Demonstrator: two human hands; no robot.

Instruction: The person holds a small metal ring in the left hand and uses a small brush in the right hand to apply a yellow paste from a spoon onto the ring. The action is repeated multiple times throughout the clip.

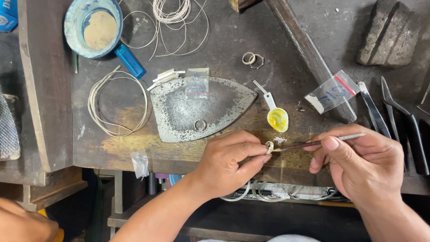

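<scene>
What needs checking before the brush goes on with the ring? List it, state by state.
1. Ring pinched in left hand fingertips: ok.
2. Brush gripped by right hand: ok.
3. Brush tip meets the ring: ok.
4. Yellow spoon within reach, just above the ring, something yellow in its bowl: ok.
5. Second ring lying on the metal plate, apart from both hands: ok.
6. How far the ring is coated: cannot tell, too small.

Ring [200,125] on metal plate [197,107], wire coil [117,103] to its left
</scene>
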